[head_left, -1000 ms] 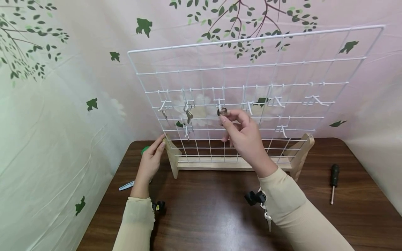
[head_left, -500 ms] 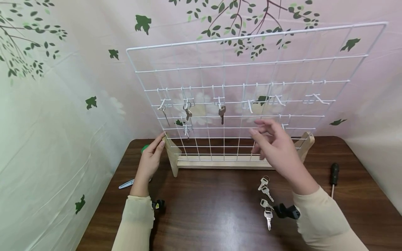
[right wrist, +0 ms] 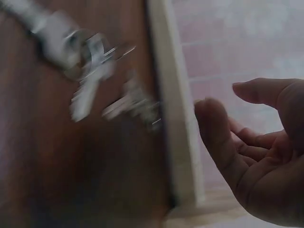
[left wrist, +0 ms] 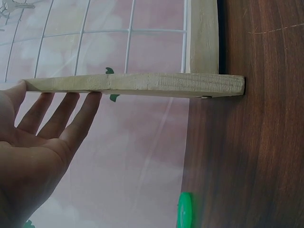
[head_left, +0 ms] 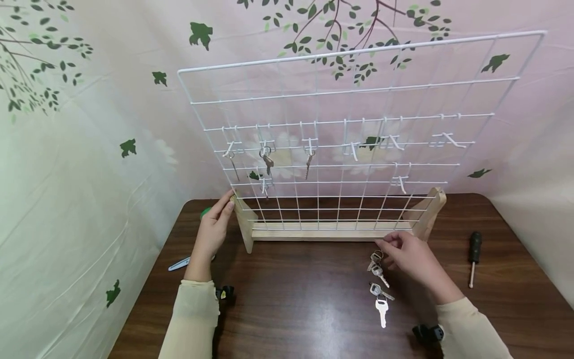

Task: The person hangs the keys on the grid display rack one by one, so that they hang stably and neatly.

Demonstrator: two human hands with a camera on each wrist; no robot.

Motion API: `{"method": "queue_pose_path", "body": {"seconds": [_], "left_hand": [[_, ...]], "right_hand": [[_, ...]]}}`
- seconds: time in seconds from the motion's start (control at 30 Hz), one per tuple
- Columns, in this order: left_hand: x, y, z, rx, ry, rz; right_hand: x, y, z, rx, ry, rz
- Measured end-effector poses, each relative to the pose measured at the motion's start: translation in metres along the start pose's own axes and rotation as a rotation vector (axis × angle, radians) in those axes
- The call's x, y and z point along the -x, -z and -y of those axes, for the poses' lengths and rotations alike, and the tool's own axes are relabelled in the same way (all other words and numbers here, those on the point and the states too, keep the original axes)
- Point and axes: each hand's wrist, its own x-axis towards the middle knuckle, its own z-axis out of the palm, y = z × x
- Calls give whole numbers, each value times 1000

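Keys [head_left: 268, 163] hang toward the grid's [head_left: 316, 93] left edge, loose keys [head_left: 381, 312] lie unhung nearer the table's [head_left: 291, 299] right edge, our left hand [head_left: 213, 230] pinching the stand [head_left: 245, 223], right hand [head_left: 411, 261] released.

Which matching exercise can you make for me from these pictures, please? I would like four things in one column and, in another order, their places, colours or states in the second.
Column 1
1. left hand
2. right hand
3. screwdriver
4. wire grid

Column 2
A. white
B. near the loose keys, holding none of them
C. lying on the table, with a dark handle
D. touching a wooden upright

Right pairs: 1-D, 2-B, 3-C, 4-A.
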Motion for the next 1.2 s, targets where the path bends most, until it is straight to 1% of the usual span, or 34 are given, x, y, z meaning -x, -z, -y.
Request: {"method": "queue_pose_path", "body": {"seconds": [0.1, 0.2, 0.3, 0.4, 0.47, 0.57, 0.73, 0.8, 0.9, 1.03, 1.2], "left_hand": [[0, 0, 0, 4, 1, 5], [-1, 1, 0, 3, -2, 7], [0, 1, -1, 1, -6, 6], [0, 1, -1, -3, -9, 7], [-1, 1, -2, -1, -14, 8], [-1, 0, 0, 6, -20, 6], [-1, 0, 0, 3, -20, 1], [-1, -1, 0, 0, -19, 1], [-1, -1, -1, 0, -22, 1], [-1, 0, -2, -3, -26, -2], [-1, 0, -1, -15, -18, -1]], "right_hand": [[-6, -2, -18, 7, -80, 33], [-10, -3, -30, 5, -129, 63], [-15, -4, -37, 3, -161, 105], [-19, -6, -39, 10, -177, 138], [-21, -9, -38, 26, -181, 144], [-24, -14, -34, 66, -159, 149], [-28, -23, -27, 175, -116, 133], [-30, -25, -24, 227, -110, 118], [-31, -27, -21, 274, -108, 110], [-33, -26, -18, 292, -100, 122], [-35, -26, -17, 269, -109, 140]]}}
